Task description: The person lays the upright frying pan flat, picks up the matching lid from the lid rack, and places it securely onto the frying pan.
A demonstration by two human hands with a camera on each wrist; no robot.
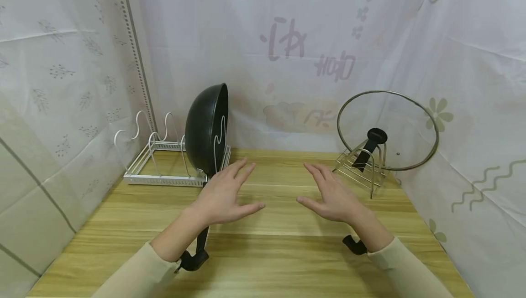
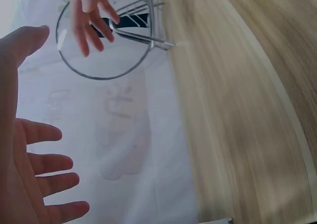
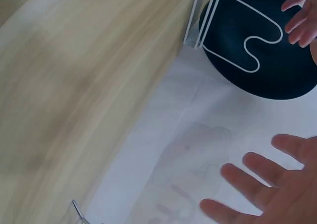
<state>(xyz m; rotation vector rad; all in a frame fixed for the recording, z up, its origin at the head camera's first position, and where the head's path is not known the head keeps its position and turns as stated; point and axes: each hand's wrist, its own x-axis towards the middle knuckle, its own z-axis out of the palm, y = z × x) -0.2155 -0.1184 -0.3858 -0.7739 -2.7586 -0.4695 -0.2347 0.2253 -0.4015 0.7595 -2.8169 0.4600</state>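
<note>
Near the back-left corner of the worktop (image 1: 263,257), a white wire rack (image 1: 164,180), with loops standing up along its length. In the rack's right end, a black pan (image 1: 201,127) on its edge, open side to the right, long handle (image 1: 202,238) pointing towards the front edge and partly hidden by the left hand (image 1: 222,197). Fingers of that hand straight and slightly spread, thumb apart, palm inward, nothing gripped; cannot tell whether touching the handle behind it. Opposite, the right hand (image 1: 334,197), likewise with fingers extended and holding nothing, nearest to a small wire stand (image 1: 372,184) near the back-right corner. Leaning in that stand, a round glass lid (image 1: 404,124), metal rimmed, black grip (image 1: 371,145) towards the front.

Judging by the idle hands, a pause between grips; cannot tell whether at a start or a finish, with pan and lid both resting in holders. For handling the pan, probably called for: left fingers closed firmly round the handle and a lift clear of the loops. For the lid: right fingers round the grip, gently, to avoid dragging the light-looking stand.
</note>
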